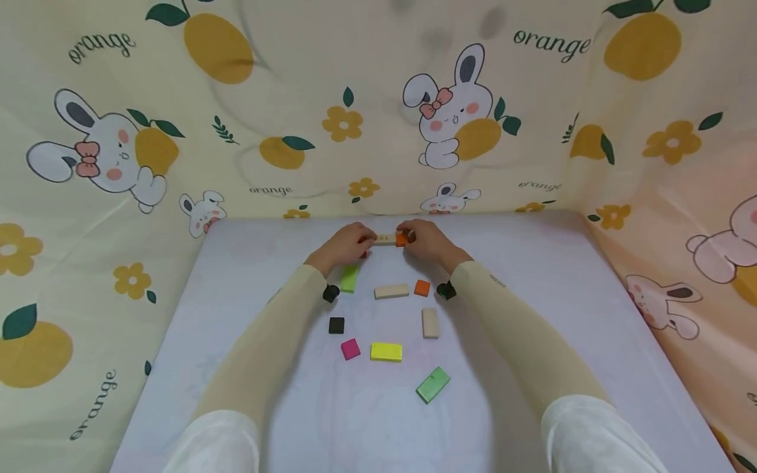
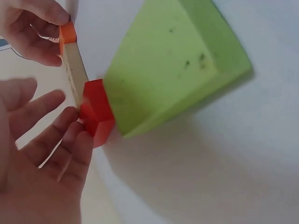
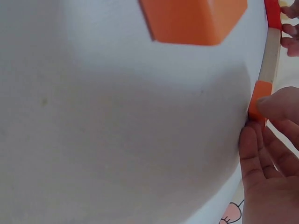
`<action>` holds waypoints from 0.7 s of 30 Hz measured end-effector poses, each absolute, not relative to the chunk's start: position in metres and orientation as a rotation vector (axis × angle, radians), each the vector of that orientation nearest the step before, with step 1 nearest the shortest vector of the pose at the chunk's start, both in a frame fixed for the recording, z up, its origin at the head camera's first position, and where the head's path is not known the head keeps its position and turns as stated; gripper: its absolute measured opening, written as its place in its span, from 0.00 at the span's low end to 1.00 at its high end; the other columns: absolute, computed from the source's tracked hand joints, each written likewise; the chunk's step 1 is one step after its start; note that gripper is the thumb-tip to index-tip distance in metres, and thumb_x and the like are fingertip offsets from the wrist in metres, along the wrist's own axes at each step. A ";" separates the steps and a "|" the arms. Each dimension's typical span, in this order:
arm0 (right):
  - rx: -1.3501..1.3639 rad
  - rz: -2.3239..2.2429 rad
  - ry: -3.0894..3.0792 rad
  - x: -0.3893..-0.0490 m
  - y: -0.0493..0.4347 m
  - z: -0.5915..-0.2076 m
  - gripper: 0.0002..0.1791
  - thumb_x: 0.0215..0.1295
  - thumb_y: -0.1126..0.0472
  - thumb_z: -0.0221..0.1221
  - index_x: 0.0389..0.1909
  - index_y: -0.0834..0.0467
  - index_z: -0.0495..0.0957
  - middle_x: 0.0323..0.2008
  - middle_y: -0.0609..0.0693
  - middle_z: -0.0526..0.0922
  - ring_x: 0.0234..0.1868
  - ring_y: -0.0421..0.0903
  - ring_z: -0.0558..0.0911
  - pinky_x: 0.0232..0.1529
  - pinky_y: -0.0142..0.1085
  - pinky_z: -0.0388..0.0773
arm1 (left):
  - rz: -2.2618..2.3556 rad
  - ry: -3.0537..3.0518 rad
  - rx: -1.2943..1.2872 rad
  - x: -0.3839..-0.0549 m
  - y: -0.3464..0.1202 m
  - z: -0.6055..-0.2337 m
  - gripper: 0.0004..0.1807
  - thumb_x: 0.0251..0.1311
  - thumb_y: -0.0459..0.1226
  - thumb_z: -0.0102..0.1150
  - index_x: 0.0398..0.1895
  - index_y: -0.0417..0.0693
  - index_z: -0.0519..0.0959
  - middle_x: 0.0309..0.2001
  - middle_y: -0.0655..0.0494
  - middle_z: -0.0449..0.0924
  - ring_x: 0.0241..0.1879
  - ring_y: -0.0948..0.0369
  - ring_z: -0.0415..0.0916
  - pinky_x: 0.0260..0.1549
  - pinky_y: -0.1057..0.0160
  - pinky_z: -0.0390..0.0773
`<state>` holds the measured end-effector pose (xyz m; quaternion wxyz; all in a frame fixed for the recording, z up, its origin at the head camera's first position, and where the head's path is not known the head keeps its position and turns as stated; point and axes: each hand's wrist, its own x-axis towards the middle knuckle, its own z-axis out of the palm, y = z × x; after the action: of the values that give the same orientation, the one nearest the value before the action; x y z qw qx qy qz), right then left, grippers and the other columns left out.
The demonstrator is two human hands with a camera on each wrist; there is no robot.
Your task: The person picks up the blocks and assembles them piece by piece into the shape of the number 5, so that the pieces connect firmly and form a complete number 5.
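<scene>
Toward the back of the white table, a red block (image 2: 97, 105), a plain wooden block (image 1: 386, 240) with faint marks and an orange block (image 1: 401, 240) line up end to end. The fingertips of my left hand (image 1: 347, 244) touch the red block, fingers loosely extended and thumb away from it. At the other end, my right hand (image 1: 433, 242) pinches the orange block, its thumb on one face and fingers around the outer end. Something dark shows by those fingers, mostly hidden. A light green block (image 2: 173, 65) extends toward me from the red one.
Nearer me lie another wooden block (image 1: 391, 292), a small orange block (image 1: 422, 288), an upright-lying wooden block (image 1: 430, 323), a black block (image 1: 336, 325), a pink block (image 1: 351, 349), a yellow block (image 1: 386, 352) and a green block (image 1: 433, 385). A printed cloth wall (image 1: 378, 157) borders the table.
</scene>
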<state>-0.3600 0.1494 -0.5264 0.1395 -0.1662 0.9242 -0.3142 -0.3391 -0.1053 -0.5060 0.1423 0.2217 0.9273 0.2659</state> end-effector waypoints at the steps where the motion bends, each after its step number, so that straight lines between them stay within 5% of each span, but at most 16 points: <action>1: -0.484 -0.909 2.671 -0.361 0.149 -0.526 0.28 0.71 0.70 0.64 0.72 0.58 0.78 0.59 0.59 0.81 0.54 0.55 0.79 0.61 0.50 0.78 | 0.799 2.685 0.622 -0.340 -0.106 -0.506 0.20 0.85 0.41 0.52 0.69 0.42 0.81 0.62 0.47 0.78 0.57 0.51 0.73 0.68 0.51 0.72; 12: -0.606 -0.884 2.808 -0.355 0.159 -0.511 0.29 0.71 0.62 0.58 0.72 0.60 0.79 0.66 0.58 0.78 0.64 0.58 0.76 0.67 0.54 0.73 | 1.434 2.626 0.492 -0.323 -0.143 -0.500 0.25 0.74 0.32 0.65 0.73 0.45 0.78 0.69 0.46 0.75 0.67 0.44 0.71 0.67 0.49 0.75; 21: -0.889 -0.627 2.828 -0.350 0.134 -0.491 0.29 0.75 0.58 0.58 0.75 0.57 0.78 0.70 0.59 0.75 0.70 0.58 0.71 0.74 0.52 0.68 | 1.175 2.568 0.581 -0.281 -0.170 -0.511 0.33 0.65 0.36 0.77 0.73 0.46 0.78 0.74 0.49 0.70 0.65 0.45 0.75 0.66 0.45 0.76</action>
<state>-0.3496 0.1338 -0.4912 0.0560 -0.2929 0.9319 -0.2067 -0.2812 -0.1695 -0.5109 0.1291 0.2000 0.8832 0.4041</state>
